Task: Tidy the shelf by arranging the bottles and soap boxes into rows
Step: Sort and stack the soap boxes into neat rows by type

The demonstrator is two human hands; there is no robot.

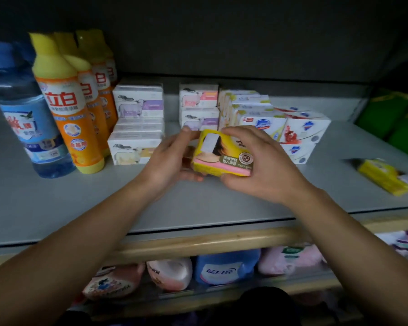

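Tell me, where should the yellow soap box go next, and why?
Probably set down in the bare gap between the white soap stacks. Both hands, left hand and right hand, hold the yellow soap box just in front of it.

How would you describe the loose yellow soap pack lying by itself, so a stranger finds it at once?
Start on the grey shelf and go to its far right end, past the white soap boxes. The yellow soap pack lies there flat and askew, alone, touching nothing, unlike the yellow soap box held in both hands.
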